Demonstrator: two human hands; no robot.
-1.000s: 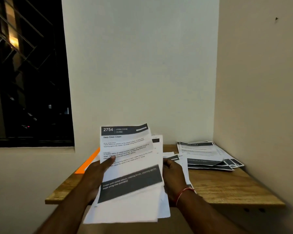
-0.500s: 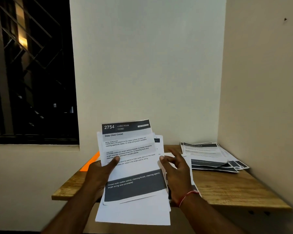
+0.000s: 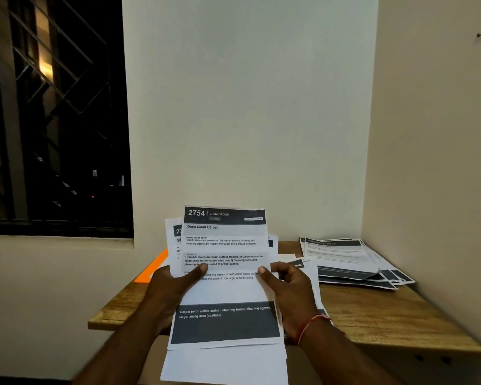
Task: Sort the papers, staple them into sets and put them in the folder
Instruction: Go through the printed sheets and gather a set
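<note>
Papers (image 3: 225,287): our left hand (image 3: 172,287) and right hand (image 3: 292,290) pinch them above the table (image 3: 372,315); fanned sheets may slip, mixing sets.

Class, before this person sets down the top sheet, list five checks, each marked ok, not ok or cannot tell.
1. Left hand and right hand grip the held stack of white printed sheets: ok.
2. Top sheet heading readable, 2754 Living Room: ok.
3. Fanned pile of printed sheets lies on the wooden table: ok.
4. Flat orange folder on table, partly hidden: ok.
5. Stapler: cannot tell, none visible.
</note>
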